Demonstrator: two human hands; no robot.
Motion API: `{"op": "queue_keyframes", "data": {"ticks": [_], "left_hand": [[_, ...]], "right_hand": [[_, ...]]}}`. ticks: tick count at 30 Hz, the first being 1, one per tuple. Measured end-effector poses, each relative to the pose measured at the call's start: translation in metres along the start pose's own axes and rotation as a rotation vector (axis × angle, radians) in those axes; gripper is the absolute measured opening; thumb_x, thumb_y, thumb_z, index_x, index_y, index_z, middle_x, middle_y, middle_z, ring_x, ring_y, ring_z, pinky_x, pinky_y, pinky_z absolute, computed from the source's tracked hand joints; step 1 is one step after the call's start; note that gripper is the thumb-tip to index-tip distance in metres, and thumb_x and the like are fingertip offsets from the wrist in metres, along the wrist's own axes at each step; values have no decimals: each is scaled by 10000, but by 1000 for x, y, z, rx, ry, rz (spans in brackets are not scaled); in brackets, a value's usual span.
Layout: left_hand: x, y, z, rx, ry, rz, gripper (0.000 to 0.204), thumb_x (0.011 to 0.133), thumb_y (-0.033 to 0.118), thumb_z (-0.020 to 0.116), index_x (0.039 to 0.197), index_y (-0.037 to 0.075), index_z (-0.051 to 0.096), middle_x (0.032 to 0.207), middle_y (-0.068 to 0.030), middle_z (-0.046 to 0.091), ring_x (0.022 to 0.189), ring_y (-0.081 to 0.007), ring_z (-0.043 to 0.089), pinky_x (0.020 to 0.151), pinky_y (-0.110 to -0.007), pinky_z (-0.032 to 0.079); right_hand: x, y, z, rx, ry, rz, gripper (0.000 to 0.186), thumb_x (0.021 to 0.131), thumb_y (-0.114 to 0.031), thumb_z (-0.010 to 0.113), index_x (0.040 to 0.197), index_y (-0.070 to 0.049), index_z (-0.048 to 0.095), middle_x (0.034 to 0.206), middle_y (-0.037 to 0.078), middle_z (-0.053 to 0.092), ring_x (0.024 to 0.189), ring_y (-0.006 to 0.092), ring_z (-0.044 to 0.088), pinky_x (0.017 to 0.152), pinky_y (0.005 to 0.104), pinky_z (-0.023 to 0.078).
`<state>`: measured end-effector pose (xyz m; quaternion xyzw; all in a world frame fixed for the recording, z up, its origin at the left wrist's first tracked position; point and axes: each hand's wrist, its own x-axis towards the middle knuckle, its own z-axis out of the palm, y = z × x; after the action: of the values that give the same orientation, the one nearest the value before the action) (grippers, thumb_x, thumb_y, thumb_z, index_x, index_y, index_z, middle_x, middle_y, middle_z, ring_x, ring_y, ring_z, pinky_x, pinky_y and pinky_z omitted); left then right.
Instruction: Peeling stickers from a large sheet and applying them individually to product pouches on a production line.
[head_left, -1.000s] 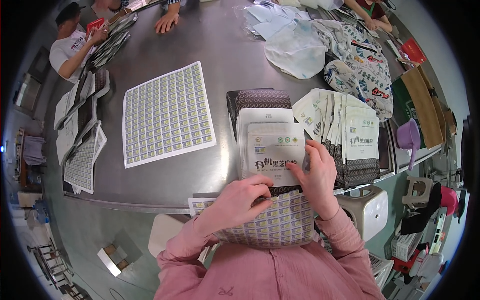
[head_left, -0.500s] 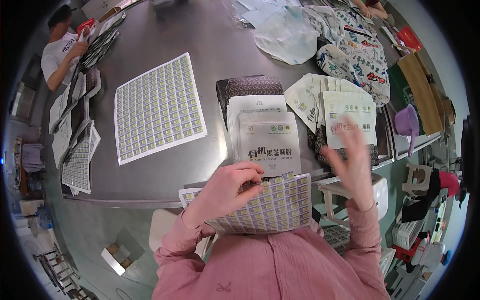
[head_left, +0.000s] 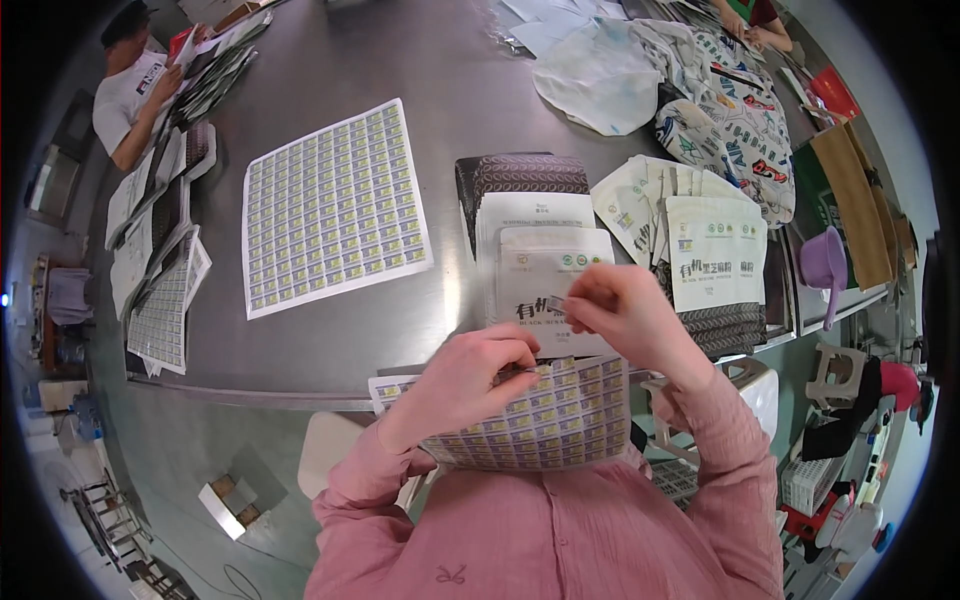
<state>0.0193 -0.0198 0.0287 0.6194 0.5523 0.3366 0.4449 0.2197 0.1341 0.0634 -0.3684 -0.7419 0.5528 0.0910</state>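
Observation:
Against my front, at the table's near edge, a sheet of small yellow-and-purple stickers (head_left: 545, 430) is held by my left hand (head_left: 465, 385), whose fingers are closed at its upper edge. My right hand (head_left: 630, 315) pinches a small sticker (head_left: 556, 302) over the front of the top white pouch (head_left: 540, 258). That printed, flat pouch lies on a stack in front of me. Behind it show dark brown patterned pouches (head_left: 530, 174). To the right, white pouches (head_left: 715, 225) lie overlapped on another pile, the top one bearing a small sticker near its upper left.
A large sticker sheet (head_left: 335, 210) lies on the metal table (head_left: 440, 110) left of the stack. Stacked pouches line the left edge, where a person (head_left: 140, 85) works. A patterned cloth (head_left: 725, 120) and a purple scoop (head_left: 823, 262) are at right. Stools (head_left: 838, 370) stand below.
My right hand has come from over the right pile, leftward to the middle pouch, with a sticker at its fingertips. A sticker now shows on the right pile's top pouch. My left hand stays on the sheet.

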Motion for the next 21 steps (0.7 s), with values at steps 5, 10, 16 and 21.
{"op": "queue_keyframes", "data": {"ticks": [5,10,16,21], "left_hand": [[2,-2,1,13,-7,9,166,938,108,745,985,-47,712,1196,-138,720,978,-293,721,840,-381,583],[-1,-2,0,-9,-1,13,173,934,106,732,984,-58,708,1200,-131,709,965,-295,719,848,-381,587],[1,-7,0,2,-12,23,174,933,108,733,974,-59,706,1202,-128,703,966,-290,719,848,-377,586],[2,-6,1,2,-10,27,174,931,110,735,968,-58,707,1189,-125,699,963,-286,718,844,-376,583]], "right_hand": [[49,9,13,-72,-89,68,189,942,-123,739,941,66,743,781,123,783,648,147,728,633,307,571],[58,-1,13,-77,-122,127,185,941,-112,732,937,73,746,778,121,779,657,145,745,594,295,583],[66,-1,9,-79,-170,156,187,949,-115,751,970,71,751,806,99,772,672,128,745,600,274,594],[72,1,4,-50,-223,188,187,961,-118,765,987,66,751,834,81,767,699,112,742,624,253,608]]}}
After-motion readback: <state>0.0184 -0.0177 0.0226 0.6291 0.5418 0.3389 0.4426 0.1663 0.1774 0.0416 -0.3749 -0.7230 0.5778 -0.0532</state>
